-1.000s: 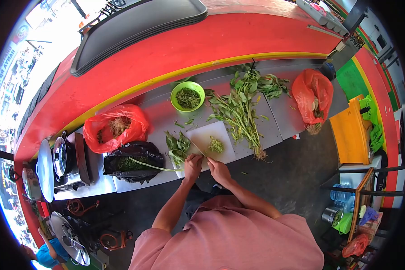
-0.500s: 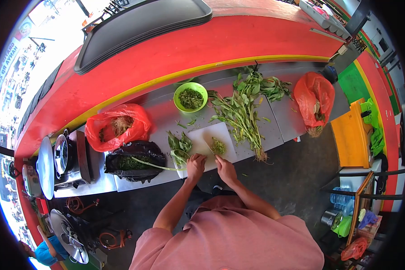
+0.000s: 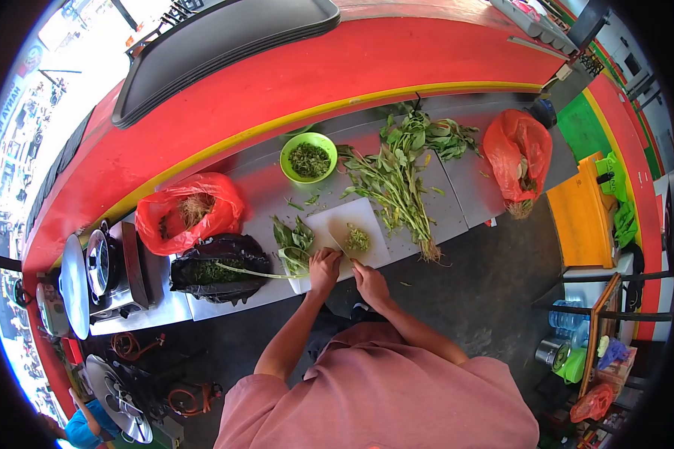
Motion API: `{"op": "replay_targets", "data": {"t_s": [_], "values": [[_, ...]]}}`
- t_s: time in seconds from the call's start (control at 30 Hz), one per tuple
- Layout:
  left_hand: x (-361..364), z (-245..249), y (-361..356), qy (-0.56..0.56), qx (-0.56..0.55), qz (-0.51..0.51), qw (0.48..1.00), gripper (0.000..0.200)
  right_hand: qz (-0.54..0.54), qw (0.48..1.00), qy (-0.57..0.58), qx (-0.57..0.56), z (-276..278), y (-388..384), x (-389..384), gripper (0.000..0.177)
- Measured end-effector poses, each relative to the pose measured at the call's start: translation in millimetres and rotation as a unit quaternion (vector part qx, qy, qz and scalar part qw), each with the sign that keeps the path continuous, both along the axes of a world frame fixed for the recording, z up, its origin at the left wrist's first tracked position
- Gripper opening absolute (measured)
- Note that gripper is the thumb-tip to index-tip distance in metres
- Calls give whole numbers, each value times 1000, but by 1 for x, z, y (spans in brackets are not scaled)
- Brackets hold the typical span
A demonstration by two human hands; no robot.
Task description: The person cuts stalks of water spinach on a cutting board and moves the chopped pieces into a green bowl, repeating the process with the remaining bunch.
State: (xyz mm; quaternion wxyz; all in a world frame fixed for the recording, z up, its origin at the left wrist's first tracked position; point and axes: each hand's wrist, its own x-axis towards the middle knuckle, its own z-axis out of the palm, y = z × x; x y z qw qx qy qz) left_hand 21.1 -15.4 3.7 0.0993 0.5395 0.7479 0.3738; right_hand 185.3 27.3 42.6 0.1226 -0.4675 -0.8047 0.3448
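On the white cutting board (image 3: 380, 247), my right hand (image 3: 371, 286) is closed around a knife (image 3: 342, 244), its blade angled up and to the left. Chopped greens (image 3: 358, 239) lie in a small heap to the right of the blade. My left hand (image 3: 324, 271) is closed on green stems (image 3: 296, 263) at the board's left side, close to the blade; its fingers partly hide them. Leafy tops (image 3: 295, 236) spread out above that hand. One long pale stalk (image 3: 251, 272) reaches left from there, over a black plastic bag (image 3: 225, 288) with cut greens inside.
A green bowl (image 3: 332, 153) of chopped leaves stands behind the board. Rooted leafy stalks (image 3: 397, 176) lie to the right, beside a red plastic bag (image 3: 511, 150). Another red bag (image 3: 225, 198) and a stove (image 3: 129, 258) are leftward. Stacked trays (image 3: 225, 41) rest on the ledge.
The whole view has shifted slightly left. The knife blade has moved a little left, nearer my left hand, and shows wider. Both hands keep their hold.
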Motion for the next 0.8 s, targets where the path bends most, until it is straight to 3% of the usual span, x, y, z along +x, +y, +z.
{"op": "replay_targets", "data": {"t_s": [0.1, 0.27, 0.5, 0.7, 0.8], "values": [[0, -3, -3, 15, -4, -8, 1000, 13, 20, 999, -28, 16, -4, 4, -6, 34], [-6, -12, 0, -30, 14, -11, 999, 13, 5, 997, 74, 34, -20, 8, -15, 34], [-4, -1, -3, -21, 3, -20, 1000, 12, 8, 1000, 15, -8, -11, 6, -10, 32], [-9, -13, 0, -86, 23, -16, 996, 11, 15, 998, 60, 9, -14, 8, -14, 33], [-2, -8, -4, -25, 5, -6, 1000, 10, 16, 999, 31, 1, -9, 0, -4, 33]]}}
